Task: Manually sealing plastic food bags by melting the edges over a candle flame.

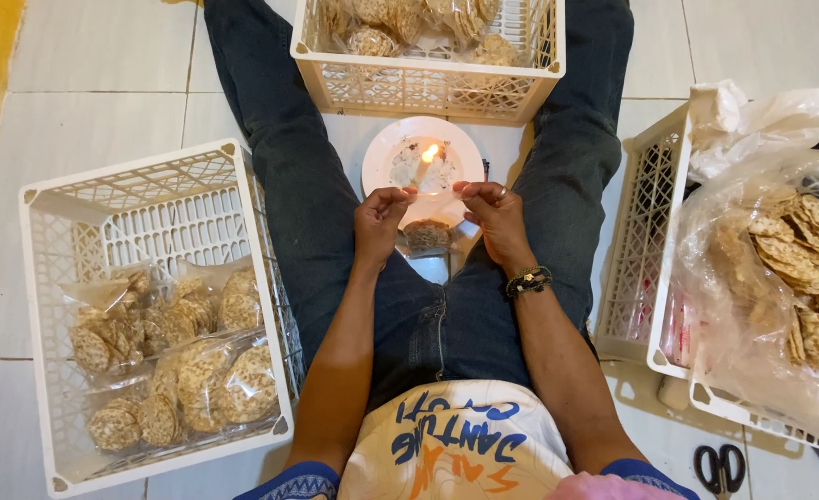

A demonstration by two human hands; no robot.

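I sit on a tiled floor with my legs spread. My left hand (379,220) and my right hand (495,216) each pinch one top corner of a small clear plastic bag (426,231) holding round crackers. The bag's top edge is stretched between my fingers just in front of a lit candle (424,163). The candle stands on a white plate (377,159) between my knees, its flame close to the bag's edge. A dark beaded bracelet sits on my right wrist.
A white crate (44,278) at my left holds several sealed cracker bags. Another crate (428,88) with bags stands beyond the plate. At my right, a crate (646,241) holds a big clear bag of loose crackers (799,268). Black scissors (723,466) lie at the lower right.
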